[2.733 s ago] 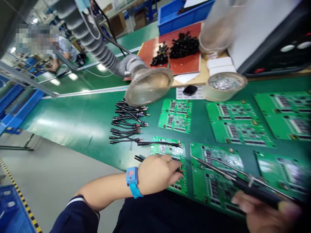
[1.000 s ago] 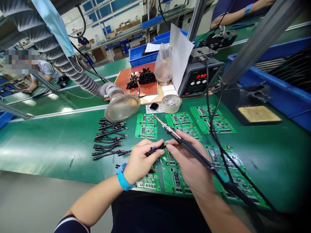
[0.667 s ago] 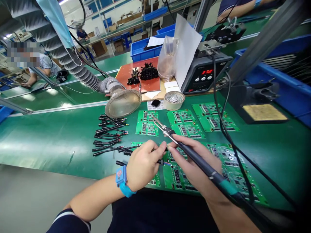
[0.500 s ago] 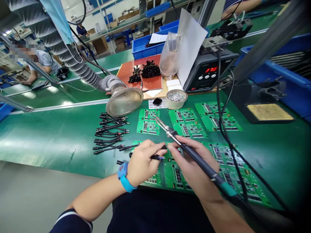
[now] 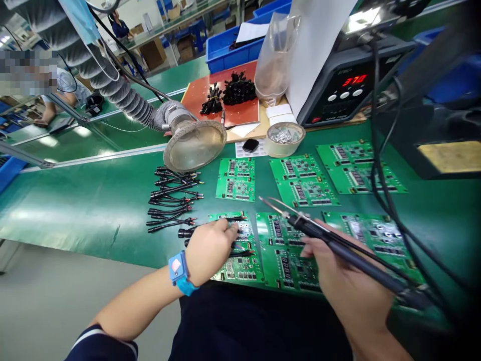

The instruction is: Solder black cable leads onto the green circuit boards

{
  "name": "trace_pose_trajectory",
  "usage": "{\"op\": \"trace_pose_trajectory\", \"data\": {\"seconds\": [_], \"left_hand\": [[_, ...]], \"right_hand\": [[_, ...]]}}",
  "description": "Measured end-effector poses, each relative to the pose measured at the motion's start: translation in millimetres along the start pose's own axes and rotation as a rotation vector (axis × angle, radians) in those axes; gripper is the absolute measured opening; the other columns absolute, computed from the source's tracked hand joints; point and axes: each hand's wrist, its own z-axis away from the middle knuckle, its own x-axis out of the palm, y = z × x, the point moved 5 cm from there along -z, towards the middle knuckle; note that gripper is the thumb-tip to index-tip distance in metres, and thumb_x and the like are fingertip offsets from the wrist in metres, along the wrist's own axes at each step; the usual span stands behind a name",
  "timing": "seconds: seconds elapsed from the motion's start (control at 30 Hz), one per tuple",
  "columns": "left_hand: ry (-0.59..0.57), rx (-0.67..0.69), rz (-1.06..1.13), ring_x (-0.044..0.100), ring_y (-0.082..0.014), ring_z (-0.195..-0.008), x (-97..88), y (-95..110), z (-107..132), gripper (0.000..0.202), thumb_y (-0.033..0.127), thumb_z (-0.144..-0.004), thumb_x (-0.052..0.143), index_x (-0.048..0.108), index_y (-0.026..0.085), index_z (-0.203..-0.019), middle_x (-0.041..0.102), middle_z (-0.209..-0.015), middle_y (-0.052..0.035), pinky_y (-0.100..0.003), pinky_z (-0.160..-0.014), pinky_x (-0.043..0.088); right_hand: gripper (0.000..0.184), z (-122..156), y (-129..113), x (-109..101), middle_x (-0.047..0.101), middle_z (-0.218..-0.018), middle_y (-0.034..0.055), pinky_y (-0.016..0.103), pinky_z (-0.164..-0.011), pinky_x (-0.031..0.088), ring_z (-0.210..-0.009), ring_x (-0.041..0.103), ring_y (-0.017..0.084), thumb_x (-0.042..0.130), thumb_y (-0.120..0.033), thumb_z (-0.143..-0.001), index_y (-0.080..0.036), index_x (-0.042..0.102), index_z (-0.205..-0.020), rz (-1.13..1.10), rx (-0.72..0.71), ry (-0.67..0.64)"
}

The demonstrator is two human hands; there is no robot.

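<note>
Gripping soldering iron (image 5: 311, 229) in right hand (image 5: 347, 278), with fingers clamped round its handle; pointing its tip toward ten o'clock. Reaching with left hand (image 5: 210, 248) over circuit board (image 5: 246, 234), at ten o'clock from right hand, with black cables (image 5: 242, 253) at the fingers; cannot tell if clamped on any. At eleven o'clock from left hand, on green desk (image 5: 93, 215): spread of loose cables (image 5: 171, 201). At twelve from right hand: soldering station (image 5: 349, 93), reading 370.
</note>
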Motion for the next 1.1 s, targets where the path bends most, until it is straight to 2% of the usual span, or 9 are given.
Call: {"op": "trace_pose_trajectory", "data": {"seconds": [0.17, 0.27, 0.6, 0.97, 1.1], "left_hand": [[0.082, 0.039, 0.053, 0.053, -0.0177, -0.068, 16.5, 8, 3, 0.028, 0.025, -0.088, 0.043, 0.057, 0.013, -0.109, 0.056, -0.075, -0.0041, -0.029, -0.059, 0.045], [0.098, 0.049, 0.054, 0.051, -0.0177, -0.066, 17.5, 10, 2, 0.027, 0.025, -0.088, 0.042, 0.058, 0.014, -0.107, 0.055, -0.073, -0.0037, -0.029, -0.058, 0.044], [0.052, 0.011, 0.046, 0.049, -0.0174, -0.067, 22.5, 8, 0, 0.028, 0.027, -0.087, 0.044, 0.056, 0.017, -0.111, 0.053, -0.076, -0.0029, -0.029, -0.057, 0.043], [0.057, -0.028, 0.054, 0.049, -0.0169, -0.067, 21.0, 10, 1, 0.028, 0.025, -0.087, 0.045, 0.055, 0.016, -0.111, 0.053, -0.075, -0.0029, -0.029, -0.057, 0.044], [0.05, -0.029, 0.059, 0.049, -0.0171, -0.067, 20.7, 10, 1, 0.028, 0.025, -0.087, 0.045, 0.055, 0.016, -0.112, 0.053, -0.075, -0.0029, -0.029, -0.057, 0.044]], "right_hand": [[0.004, 14, 17, -17, 0.058, -0.054, -0.0004, 0.025, -0.043, 0.046, -0.045, 0.055, 0.013, 0.061, -0.02, -0.07, -0.016, 0.061, -0.07, 0.085, -0.11, 0.147], [0.01, 19, 17, -17, 0.058, -0.054, -0.0001, 0.026, -0.045, 0.046, -0.046, 0.056, 0.014, 0.064, -0.017, -0.066, -0.017, 0.058, -0.057, 0.149, -0.168, 0.176], [0.01, 13, 8, -7, 0.057, -0.052, -0.0024, 0.023, -0.038, 0.042, -0.042, 0.053, 0.011, 0.063, -0.02, -0.068, -0.02, 0.06, -0.059, 0.206, -0.201, 0.062], [0.009, 13, 4, -5, 0.058, -0.052, -0.0018, 0.024, -0.037, 0.043, -0.04, 0.053, 0.012, 0.064, -0.018, -0.067, -0.019, 0.059, -0.059, 0.178, -0.151, 0.069], [0.009, 13, 6, -5, 0.059, -0.054, -0.0014, 0.024, -0.038, 0.043, -0.043, 0.054, 0.012, 0.065, -0.018, -0.066, -0.019, 0.06, -0.058, 0.174, -0.176, 0.026]]}}
